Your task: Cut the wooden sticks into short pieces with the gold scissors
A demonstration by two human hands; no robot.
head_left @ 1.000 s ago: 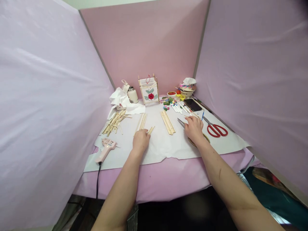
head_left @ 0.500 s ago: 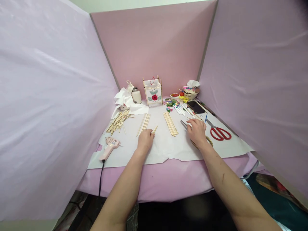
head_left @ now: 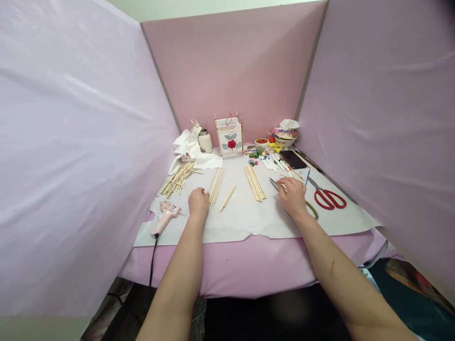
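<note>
My left hand (head_left: 198, 202) has its fingers curled at the near end of a thin wooden stick (head_left: 212, 180), the leftmost of a small row; its fingertips partly hide that end. Beside it lie the other sticks of the row (head_left: 218, 187). A short pair of sticks (head_left: 228, 198) rests apart, to the right. My right hand (head_left: 292, 195) lies over gold-handled scissors (head_left: 313, 210), fingers bent and apart, covering their middle; the blades point out to the left. Between the hands is another row of sticks (head_left: 255, 183).
A pink glue gun (head_left: 165, 219) and a stick pile (head_left: 178, 180) are at left. Red-handled scissors (head_left: 330, 199), a phone (head_left: 293, 159) and markers (head_left: 268, 163) lie at right. Behind stand a rose-decorated lantern (head_left: 230, 137), a jar (head_left: 205, 141) and a bowl (head_left: 284, 141).
My left hand has moved left, away from the short pair of sticks, to the leftmost stick of the row. My right hand stays over the scissors. The view has shifted slightly.
</note>
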